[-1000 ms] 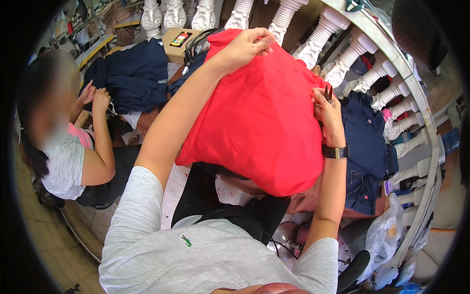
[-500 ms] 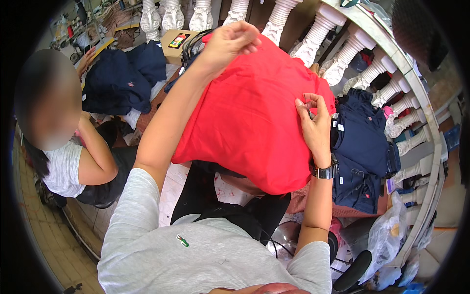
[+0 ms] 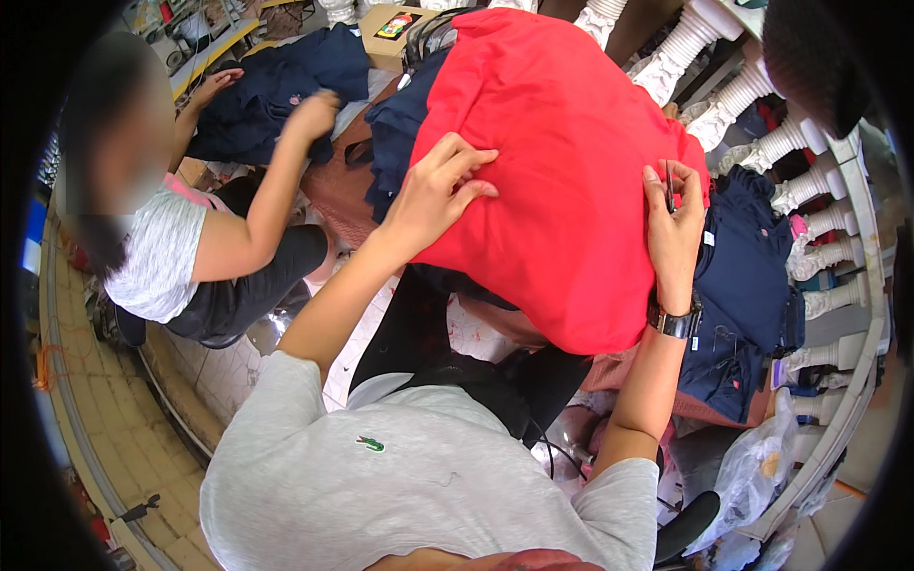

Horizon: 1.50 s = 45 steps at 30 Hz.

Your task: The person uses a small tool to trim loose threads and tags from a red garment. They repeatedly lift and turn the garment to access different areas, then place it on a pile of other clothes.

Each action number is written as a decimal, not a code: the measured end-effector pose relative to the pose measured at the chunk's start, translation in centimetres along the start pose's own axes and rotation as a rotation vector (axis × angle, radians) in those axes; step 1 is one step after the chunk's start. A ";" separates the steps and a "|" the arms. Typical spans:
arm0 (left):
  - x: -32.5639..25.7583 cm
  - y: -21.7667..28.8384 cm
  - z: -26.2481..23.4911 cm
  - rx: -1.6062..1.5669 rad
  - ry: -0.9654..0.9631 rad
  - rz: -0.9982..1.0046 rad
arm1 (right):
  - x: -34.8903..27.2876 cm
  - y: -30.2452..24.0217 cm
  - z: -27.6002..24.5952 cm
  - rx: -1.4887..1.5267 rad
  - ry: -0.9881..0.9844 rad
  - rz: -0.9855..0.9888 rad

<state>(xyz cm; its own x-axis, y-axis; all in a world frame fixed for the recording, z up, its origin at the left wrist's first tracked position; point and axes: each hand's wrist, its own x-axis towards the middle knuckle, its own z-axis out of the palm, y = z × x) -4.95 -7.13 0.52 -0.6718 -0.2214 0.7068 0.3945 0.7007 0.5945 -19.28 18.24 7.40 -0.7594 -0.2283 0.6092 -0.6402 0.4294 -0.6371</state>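
A red garment [image 3: 552,181] lies spread over the pile in front of me and drapes toward my lap. My left hand [image 3: 441,197] is at its left side, fingers bent and a gap between thumb and forefinger, with nothing visible in them. At the garment's right edge, my right hand [image 3: 676,224] is closed on small dark thread snips [image 3: 670,186], pointing up between thumb and fingers; most of the tool is hidden. Navy garments [image 3: 398,128] show beneath the red one on the left.
Folded navy garments [image 3: 747,257] are stacked just right of my right hand. At left a co-worker [image 3: 205,228] sits by more navy garments [image 3: 276,86]. A cardboard box [image 3: 386,43] stands behind. White balusters [image 3: 685,48] curve along the back and right; a clear plastic bag [image 3: 752,471] hangs lower right.
My left hand has come down from above the far part of the red garment to its left side. The view has shifted, and the co-worker's near arm is now raised over the navy garments.
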 end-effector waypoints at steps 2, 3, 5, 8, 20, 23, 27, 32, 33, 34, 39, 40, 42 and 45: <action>0.4 -0.9 0.6 -0.010 0.030 -0.012 | 0.0 0.2 -0.1 0.010 -0.002 0.014; 0.6 -1.1 0.6 -0.013 0.033 -0.043 | -0.1 0.3 -0.2 0.015 -0.003 0.021; 0.8 -1.1 0.6 -0.226 0.096 -0.130 | 0.0 0.4 -0.3 0.024 -0.017 0.016; 0.7 0.7 -0.1 -0.508 0.203 -0.194 | 0.1 0.6 -0.3 0.052 -0.011 0.007; 1.1 -1.4 2.8 -0.798 0.241 -0.359 | -0.2 0.6 -0.1 0.115 -0.014 0.036; 1.9 -1.1 1.5 -0.513 0.316 -0.223 | -0.1 0.8 0.2 0.100 0.016 0.008; 3.0 0.6 2.9 -0.121 0.221 0.016 | -0.4 0.5 0.5 0.073 0.038 -0.023; 3.3 -0.4 3.8 -0.626 0.196 -0.219 | -0.7 0.2 0.4 0.111 0.021 0.012; 3.2 -0.6 3.6 -0.866 0.187 -0.334 | -0.7 0.1 0.3 0.106 0.018 0.020; 2.9 0.0 2.8 -0.886 0.169 -0.378 | -0.7 0.2 0.3 0.103 0.023 0.014; 1.9 1.6 3.9 -0.196 0.158 0.090 | -0.6 0.6 0.4 0.121 0.035 0.016; 1.8 1.4 4.8 -0.179 0.154 0.118 | -0.6 0.6 0.5 0.133 0.032 0.011; 1.5 0.9 5.0 -0.063 0.149 0.193 | -0.6 0.4 0.8 0.159 0.026 0.000; 0.2 1.2 4.1 -0.268 0.035 0.022 | -0.7 0.5 0.4 0.136 0.012 0.023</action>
<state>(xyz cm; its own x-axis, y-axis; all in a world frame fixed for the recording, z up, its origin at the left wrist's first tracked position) -7.12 -3.55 -0.18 -0.6411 -0.2347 0.7307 0.5638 0.5019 0.6559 -19.10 18.28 6.45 -0.7730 -0.2095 0.5988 -0.6333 0.3114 -0.7085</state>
